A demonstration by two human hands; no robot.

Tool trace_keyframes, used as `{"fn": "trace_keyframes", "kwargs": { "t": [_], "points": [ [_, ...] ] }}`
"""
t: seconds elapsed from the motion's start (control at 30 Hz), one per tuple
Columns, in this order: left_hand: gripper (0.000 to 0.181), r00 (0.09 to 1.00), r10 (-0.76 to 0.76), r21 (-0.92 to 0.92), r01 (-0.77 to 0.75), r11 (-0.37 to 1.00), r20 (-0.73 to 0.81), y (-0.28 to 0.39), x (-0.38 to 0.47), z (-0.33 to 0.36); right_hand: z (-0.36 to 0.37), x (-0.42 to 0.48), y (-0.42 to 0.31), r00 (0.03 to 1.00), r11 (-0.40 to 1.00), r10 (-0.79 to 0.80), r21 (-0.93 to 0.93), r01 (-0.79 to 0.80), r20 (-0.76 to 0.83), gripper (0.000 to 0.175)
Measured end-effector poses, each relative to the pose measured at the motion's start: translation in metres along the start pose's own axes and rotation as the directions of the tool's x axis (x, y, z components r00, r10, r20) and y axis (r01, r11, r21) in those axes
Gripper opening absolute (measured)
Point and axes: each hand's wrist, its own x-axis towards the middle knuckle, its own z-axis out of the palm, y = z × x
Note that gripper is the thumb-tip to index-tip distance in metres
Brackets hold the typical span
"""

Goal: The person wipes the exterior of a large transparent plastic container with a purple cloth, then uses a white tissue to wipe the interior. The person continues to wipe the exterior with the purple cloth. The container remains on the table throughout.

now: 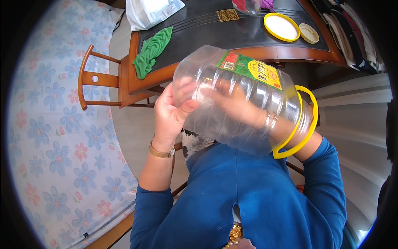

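A large clear ribbed plastic jar (214,121) lies tilted on its side above my lap. It has a green and yellow label (250,70) with writing and a yellow handle ring (314,109) around its neck. My left hand (174,107) supports the jar's base from outside, thumb against the wall. Through the mouth, my right forearm reaches deep inside the jar. My right hand (222,101), blurred behind the plastic, presses a white crumpled wad (203,93) near the base; whether it is tissue or cloth I cannot tell.
Ahead stands a dark-topped wooden table (199,37). On it are a green cloth (153,51), a white plastic bag (152,14), a yellow-rimmed lid (281,27), a smaller cream lid (309,33) and another clear container (250,7). A wooden chair (101,81) stands left, beside a flowered cover (68,130).
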Motion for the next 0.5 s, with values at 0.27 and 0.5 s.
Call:
{"fn": "trace_keyframes", "kwargs": {
  "t": [0.27, 0.5],
  "points": [
    [0.085, 0.999, 0.034, 0.007, -0.034, 0.999, -0.007, -0.003, -0.006, 0.007, -0.036, 0.000, -0.004, 0.656, 0.413, -0.754, -0.757, 0.507, 0.028, 0.041],
    [0.078, 0.999, 0.043, -0.042, -0.043, 0.998, -0.004, -0.003, -0.011, -0.002, -0.042, -0.021, -0.017, 0.937, 0.637, -0.151, 0.756, -0.153, 0.316, 0.051]
  ]
}}
